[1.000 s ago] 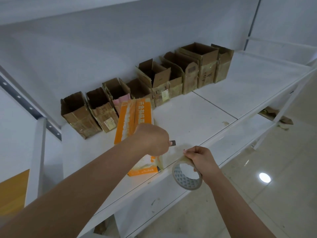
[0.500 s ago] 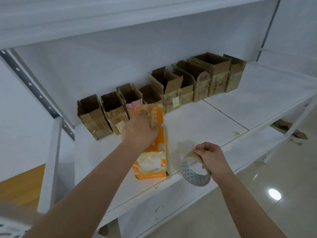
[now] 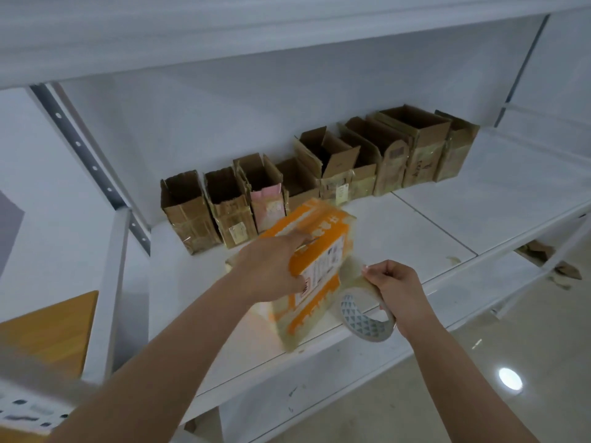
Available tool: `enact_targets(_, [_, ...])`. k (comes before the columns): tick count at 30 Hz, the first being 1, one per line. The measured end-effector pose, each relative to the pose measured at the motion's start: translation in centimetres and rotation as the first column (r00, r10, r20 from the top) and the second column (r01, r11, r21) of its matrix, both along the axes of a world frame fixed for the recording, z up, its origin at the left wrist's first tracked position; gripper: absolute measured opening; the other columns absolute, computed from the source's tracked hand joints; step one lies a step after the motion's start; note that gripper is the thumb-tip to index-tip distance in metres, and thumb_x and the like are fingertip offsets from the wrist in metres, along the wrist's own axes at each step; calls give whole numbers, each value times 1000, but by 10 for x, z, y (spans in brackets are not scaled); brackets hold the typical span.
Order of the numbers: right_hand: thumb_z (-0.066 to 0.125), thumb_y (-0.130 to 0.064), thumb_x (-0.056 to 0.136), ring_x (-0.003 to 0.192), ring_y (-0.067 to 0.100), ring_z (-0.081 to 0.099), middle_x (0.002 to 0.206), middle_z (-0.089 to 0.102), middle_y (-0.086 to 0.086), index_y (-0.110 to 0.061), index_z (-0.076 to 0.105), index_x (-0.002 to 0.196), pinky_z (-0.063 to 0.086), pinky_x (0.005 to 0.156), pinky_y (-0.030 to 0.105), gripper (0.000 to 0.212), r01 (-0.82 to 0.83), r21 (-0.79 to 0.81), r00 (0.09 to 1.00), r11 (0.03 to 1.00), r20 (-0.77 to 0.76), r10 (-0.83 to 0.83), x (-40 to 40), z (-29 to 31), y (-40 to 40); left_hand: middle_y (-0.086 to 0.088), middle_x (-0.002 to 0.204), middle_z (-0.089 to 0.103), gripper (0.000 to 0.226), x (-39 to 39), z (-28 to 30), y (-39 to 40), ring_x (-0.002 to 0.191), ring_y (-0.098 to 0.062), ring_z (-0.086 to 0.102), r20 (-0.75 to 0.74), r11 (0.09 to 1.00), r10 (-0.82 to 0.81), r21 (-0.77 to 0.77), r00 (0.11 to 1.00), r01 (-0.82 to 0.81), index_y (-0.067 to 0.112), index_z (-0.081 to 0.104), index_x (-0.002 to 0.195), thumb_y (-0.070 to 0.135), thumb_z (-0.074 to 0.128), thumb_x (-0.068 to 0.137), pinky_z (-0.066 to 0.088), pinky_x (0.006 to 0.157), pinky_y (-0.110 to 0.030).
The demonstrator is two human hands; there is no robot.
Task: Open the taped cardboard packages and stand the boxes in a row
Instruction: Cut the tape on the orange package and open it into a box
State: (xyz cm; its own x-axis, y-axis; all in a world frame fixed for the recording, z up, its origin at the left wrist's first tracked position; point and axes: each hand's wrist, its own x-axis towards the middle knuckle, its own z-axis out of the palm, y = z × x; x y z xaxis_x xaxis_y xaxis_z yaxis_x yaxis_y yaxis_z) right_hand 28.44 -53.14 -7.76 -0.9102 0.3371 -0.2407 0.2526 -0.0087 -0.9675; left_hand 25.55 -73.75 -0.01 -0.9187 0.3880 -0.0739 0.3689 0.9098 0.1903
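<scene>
- The orange package (image 3: 315, 266) is sitting tilted at the white shelf's (image 3: 431, 225) front edge, bare shelf lying to its right.
- The left hand (image 3: 271, 270) is gripping its top; the right hand (image 3: 395, 284) is holding a tape roll (image 3: 364, 316) beside it.
- Open cardboard boxes (image 3: 319, 174) are standing in a row behind.

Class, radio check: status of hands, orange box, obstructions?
Left hand grips tilted orange box. Right hand holds tape roll. Opened boxes behind; nothing blocking.

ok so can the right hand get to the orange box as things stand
Probably, but not freely: the right hand grips the tape roll right beside the orange box, which the left hand already holds. Nothing lies between them.
</scene>
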Motion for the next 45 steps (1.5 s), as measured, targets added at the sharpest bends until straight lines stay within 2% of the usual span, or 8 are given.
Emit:
enact_targets(4, [66,-13,91,47,9,53,59,58,2,-9,60,68,38,38,16,24,25,22,1000,999,-13,-25,0,5,3,14,141,48,81,-9,14,-40,106,-8,57,210,995,-30,100,977,9,41,26,146,34,75,82,51,83,-24])
enact_targets(11, [67,-14,91,53,14,52,60,58,2,-9,61,69,39,42,20,24,18,35,999,999,-40,-17,-1,13,1,4,145,49,92,-6,4,6,122,-21,55,-128,993,117,49,985,-111,31,25,151,66,66,77,49,91,-38])
enact_targets(21, [66,-13,92,43,0,52,68,59,6,-6,60,73,39,40,15,20,123,-9,987,992,-99,-123,7,32,26,13,155,34,71,-19,1,-29,139,-18,38,28,987,-152,-48,988,153,48,23,149,20,60,95,38,108,-32])
enact_targets(26, [67,-15,91,50,12,48,62,56,3,-10,60,70,37,47,24,23,123,26,989,992,-91,-120,1,31,21,12,112,66,48,-1,8,-9,91,-8,62,-69,938,47,346,996,-21,34,51,136,41,60,90,51,79,-27])
enact_targets(29, [68,-15,90,44,10,44,58,54,3,-7,61,70,35,40,20,23,93,64,992,994,-94,-87,-1,31,16,13,123,61,60,15,0,22,105,-14,61,-143,983,75,176,987,-50,34,46,133,67,56,84,50,82,-30])
enact_targets(33, [69,-16,90,45,7,46,55,54,-2,-2,65,76,35,37,18,20,9,140,996,990,-86,3,2,42,18,19,156,29,62,19,-6,15,132,-14,45,-63,997,-46,63,997,50,35,37,146,53,56,90,43,101,-34])
enact_targets(41, [68,-19,89,44,4,49,54,57,-6,-11,66,74,35,39,18,18,-222,229,964,948,-97,249,11,79,11,33,147,32,63,1,8,-51,135,5,33,184,967,-250,96,951,236,42,42,144,33,70,88,35,108,-20])
enact_targets(45, [68,-22,90,49,10,49,60,57,1,-14,66,75,36,40,18,17,-261,263,943,929,-139,304,11,89,-1,23,117,64,49,4,21,-46,109,5,60,240,811,-117,584,964,-47,37,65,117,50,78,72,49,87,-18])
